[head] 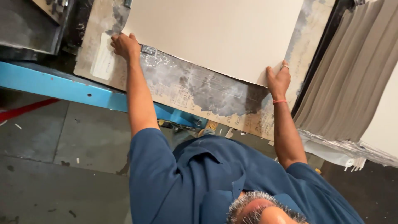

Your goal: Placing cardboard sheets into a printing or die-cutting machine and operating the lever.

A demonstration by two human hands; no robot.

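**Big cream sheet being squared up on the bench**

At the bench's (199,89) left edge, beside a white slip (103,62), the left hand (125,45) is being pressed knuckles-up against the cream sheet's (215,33) near-left corner. Probably to pin it, though whether it's pinching or just pushing can't be told. A small metal block (148,49) is sitting right beside that hand.

The sheet is being spread across the bench's far middle. Its near-right corner is being pinched by the right hand (278,79), thumb on top, likely for steering.

Crowding things: a blue frame (62,89) under the near edge and a grey sheet stack (352,83) off the right edge.
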